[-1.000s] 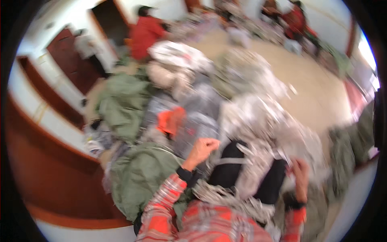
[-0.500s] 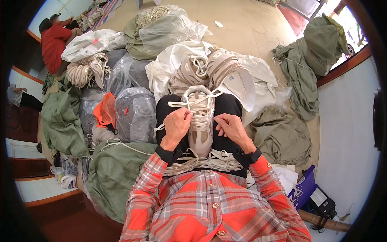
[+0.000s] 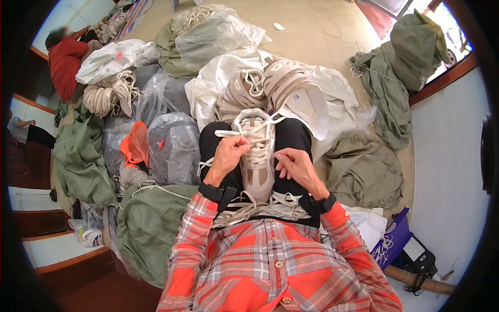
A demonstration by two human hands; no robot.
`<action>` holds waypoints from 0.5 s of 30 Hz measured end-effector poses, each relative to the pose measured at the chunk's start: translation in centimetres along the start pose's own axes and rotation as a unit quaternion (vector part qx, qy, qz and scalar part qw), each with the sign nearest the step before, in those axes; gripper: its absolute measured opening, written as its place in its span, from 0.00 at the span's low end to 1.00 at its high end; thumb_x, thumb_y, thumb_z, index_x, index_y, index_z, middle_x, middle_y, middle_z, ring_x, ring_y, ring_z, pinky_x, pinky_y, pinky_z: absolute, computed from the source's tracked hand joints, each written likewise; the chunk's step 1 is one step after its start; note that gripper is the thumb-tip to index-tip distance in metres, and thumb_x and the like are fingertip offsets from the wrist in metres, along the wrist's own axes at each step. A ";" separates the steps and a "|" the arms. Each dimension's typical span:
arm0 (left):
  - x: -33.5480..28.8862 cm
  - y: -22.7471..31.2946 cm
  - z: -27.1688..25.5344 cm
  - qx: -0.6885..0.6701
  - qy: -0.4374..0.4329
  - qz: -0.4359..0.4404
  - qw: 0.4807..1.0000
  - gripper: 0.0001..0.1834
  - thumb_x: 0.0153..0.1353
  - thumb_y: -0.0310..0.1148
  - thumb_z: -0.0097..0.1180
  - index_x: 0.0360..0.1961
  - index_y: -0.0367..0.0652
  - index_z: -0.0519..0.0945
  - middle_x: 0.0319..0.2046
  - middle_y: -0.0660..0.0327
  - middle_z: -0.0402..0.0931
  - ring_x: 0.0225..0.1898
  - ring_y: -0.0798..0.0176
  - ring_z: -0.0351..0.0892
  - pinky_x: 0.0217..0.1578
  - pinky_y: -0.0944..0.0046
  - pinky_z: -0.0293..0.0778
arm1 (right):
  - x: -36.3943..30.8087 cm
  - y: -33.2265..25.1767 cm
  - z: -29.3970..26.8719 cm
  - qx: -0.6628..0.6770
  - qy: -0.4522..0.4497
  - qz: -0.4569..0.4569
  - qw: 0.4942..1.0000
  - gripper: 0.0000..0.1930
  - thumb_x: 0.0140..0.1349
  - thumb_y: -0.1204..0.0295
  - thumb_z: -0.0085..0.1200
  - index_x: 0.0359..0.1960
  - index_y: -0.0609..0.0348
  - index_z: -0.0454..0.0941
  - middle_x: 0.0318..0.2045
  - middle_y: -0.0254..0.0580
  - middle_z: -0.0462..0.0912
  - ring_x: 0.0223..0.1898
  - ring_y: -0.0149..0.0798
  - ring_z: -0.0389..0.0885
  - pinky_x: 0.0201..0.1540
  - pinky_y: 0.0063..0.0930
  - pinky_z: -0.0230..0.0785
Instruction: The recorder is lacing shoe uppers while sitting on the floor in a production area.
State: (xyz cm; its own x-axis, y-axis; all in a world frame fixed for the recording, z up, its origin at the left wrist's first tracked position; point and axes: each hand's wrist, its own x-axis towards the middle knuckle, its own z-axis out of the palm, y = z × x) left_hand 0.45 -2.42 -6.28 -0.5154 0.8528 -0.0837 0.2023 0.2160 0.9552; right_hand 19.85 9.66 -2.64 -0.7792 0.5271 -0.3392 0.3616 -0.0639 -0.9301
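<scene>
A beige and white shoe (image 3: 258,179) rests between my black-trousered knees, toe toward me. Its cream lace (image 3: 258,139) criss-crosses over the tongue, and the loose ends stretch out to both sides near the collar. My left hand (image 3: 227,160) is at the left edge of the lacing, thumb and forefinger pinched on the shoelace. On the other side my right hand (image 3: 299,167) has its fingers curled and pinched close to the shoe's edge; what they hold, if anything, is too small to make out. A bundle of loose cream laces (image 3: 283,207) lies across my lap.
Beyond my knees, nested stacks of beige shoe uppers (image 3: 291,83) lie on white sacks. Grey bundles in clear plastic (image 3: 174,145), an orange bag (image 3: 136,145) and green sacks (image 3: 153,229) crowd the left. Another green cloth sack (image 3: 364,171) lies right. A person in red (image 3: 67,65) sits far left.
Both hands stay close to where they were beside the lacing, with only slight finger movement. The view has shifted a little.
</scene>
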 end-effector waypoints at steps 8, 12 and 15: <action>-1.0 3.7 3.4 0.315 0.078 0.114 0.939 0.20 0.51 0.21 0.46 0.46 0.39 0.59 0.25 0.43 0.75 0.31 0.41 0.77 0.30 0.47 0.70 | 1.7 -0.2 0.7 -0.075 -0.025 -0.039 0.996 0.10 0.62 0.71 0.49 0.37 0.65 0.77 0.24 0.38 0.78 0.21 0.28 0.77 0.21 0.21 0.67; -0.3 3.5 3.4 0.308 0.047 0.036 0.950 0.18 0.53 0.23 0.47 0.44 0.41 0.59 0.25 0.44 0.75 0.30 0.40 0.76 0.29 0.44 0.68 | 3.6 -0.5 2.0 -0.223 0.071 -0.291 0.928 0.10 0.52 0.81 0.46 0.38 0.63 0.69 0.33 0.52 0.72 0.34 0.55 0.74 0.34 0.39 0.69; -0.5 2.1 2.9 0.223 0.065 0.029 0.972 0.16 0.56 0.26 0.46 0.44 0.42 0.59 0.25 0.44 0.75 0.30 0.39 0.76 0.29 0.43 0.67 | 4.6 -1.5 2.2 -0.320 0.024 -0.334 0.887 0.14 0.50 0.82 0.46 0.41 0.64 0.66 0.33 0.52 0.72 0.34 0.56 0.74 0.33 0.41 0.68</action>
State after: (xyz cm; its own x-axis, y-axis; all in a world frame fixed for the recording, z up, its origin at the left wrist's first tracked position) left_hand 3.51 -1.06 -5.06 -0.5879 0.8083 0.0315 0.5597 0.3784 0.7372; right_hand 14.56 10.30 -3.13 -0.9117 0.3030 0.2773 0.0563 0.7609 -0.6464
